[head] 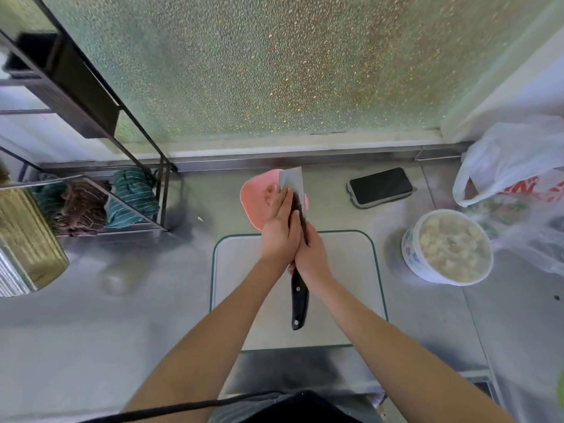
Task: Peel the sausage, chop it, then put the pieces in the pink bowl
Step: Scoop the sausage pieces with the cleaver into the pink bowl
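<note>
The pink bowl stands on the steel counter just behind a white cutting board with a green rim. My right hand grips a cleaver by its black handle. Its wide blade is lifted and reaches out over the bowl. My left hand lies flat along the left face of the blade, fingers stretched forward over the bowl. No sausage pieces show; anything between my palm and the blade is hidden. The board's visible surface is bare.
A black phone lies right of the bowl. A white tub of pale food and a plastic bag sit at the right. A metal rack with folded cloths stands left, frosted glass behind.
</note>
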Demonstrator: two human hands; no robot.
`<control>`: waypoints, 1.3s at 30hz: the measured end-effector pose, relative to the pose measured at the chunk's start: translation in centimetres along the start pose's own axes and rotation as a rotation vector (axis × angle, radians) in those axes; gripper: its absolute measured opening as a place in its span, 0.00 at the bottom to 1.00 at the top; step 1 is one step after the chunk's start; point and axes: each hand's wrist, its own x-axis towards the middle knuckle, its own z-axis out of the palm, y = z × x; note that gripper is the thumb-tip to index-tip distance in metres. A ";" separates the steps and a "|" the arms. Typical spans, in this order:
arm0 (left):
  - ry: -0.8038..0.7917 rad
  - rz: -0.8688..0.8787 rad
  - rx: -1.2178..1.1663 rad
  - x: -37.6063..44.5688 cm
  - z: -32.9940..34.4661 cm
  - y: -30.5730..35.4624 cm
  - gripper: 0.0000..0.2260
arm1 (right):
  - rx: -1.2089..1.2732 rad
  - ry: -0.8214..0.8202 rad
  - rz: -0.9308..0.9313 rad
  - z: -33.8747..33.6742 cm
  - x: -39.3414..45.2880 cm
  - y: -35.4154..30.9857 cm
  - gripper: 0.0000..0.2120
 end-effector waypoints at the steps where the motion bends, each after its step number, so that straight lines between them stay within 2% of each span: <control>1: -0.008 0.002 0.015 0.4 0.0 -0.2 0.21 | 0.002 -0.001 0.008 0.2 0.4 -0.1 0.10; 8: -0.104 -0.065 0.084 3.8 0.3 -3.0 0.21 | -0.032 -0.003 0.046 1.6 4.0 -0.6 0.11; 10: -0.162 -0.084 0.161 4.5 0.5 -4.3 0.22 | -0.061 0.005 0.039 1.8 4.5 -0.5 0.11; 14: -0.223 -0.237 0.333 4.4 -0.3 -6.4 0.24 | -0.049 0.025 0.019 1.5 4.8 -0.3 0.12; 17: -0.265 -0.217 0.494 4.1 -1.0 -7.5 0.31 | -0.063 0.056 0.019 0.9 5.2 -0.3 0.11; 19: -0.221 -0.190 0.451 4.0 -1.6 -7.5 0.31 | -0.095 0.067 0.006 0.3 5.3 -0.3 0.13; 22: -0.046 -0.132 0.337 3.2 -2.5 -7.2 0.25 | -0.140 0.068 -0.015 -0.7 5.2 -0.2 0.14; 26: 0.098 -0.242 0.298 1.1 -3.2 -8.2 0.21 | -0.168 0.074 -0.021 -1.8 4.8 0.1 0.14; 31: 0.063 -0.312 0.243 0.6 -3.9 -8.6 0.21 | -0.254 0.062 -0.068 -2.3 4.0 0.5 0.14; 35: -0.003 -0.399 0.243 1.2 -4.4 -8.7 0.22 | -0.224 0.028 -0.070 -3.6 2.8 0.5 0.16; 39: -0.115 -0.375 0.285 1.8 -5.4 -8.6 0.20 | -0.287 -0.021 -0.117 -6.4 1.3 0.5 0.13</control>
